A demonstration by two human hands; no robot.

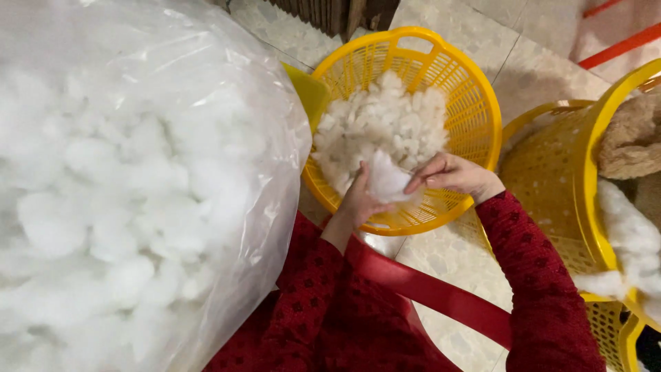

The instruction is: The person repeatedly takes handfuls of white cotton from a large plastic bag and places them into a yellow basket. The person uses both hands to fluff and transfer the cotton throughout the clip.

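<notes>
**Handling a tuft of white fibre filling over a yellow basket**

Head view, looking down. The left hand (363, 200) and the right hand (451, 176) meet at the near rim of a round yellow slotted basket (475, 103) that stands on a pale tiled floor (447, 258). Between them is a tuft of white filling (387, 178), just above the heap of loose filling (382, 120) that lies in the basket. The left hand's fingers are curled under and behind the tuft, gripping it; the right hand's fingertips (416, 184) pinch its outer edge, thumb and forefinger closed on the fibre. Both sleeves are dark red with a dotted pattern.

To the left, touching the basket's side, stands a large clear plastic bag (206, 103) packed with the same white clumps. To the right stand more yellow baskets (551, 179), one holding a tan plush piece (633, 138) and further filling. A red plastic bar (441, 296), apparently part of a seat, crosses below the arms.

The tuft looks very light, soft and compressible, not fragile but apt to shed wisps and cling to neighbouring clumps. A gather with the whole fingers round its bulk seems surer than a pinch at the edge, which would likely pull away only a few fibres.
</notes>
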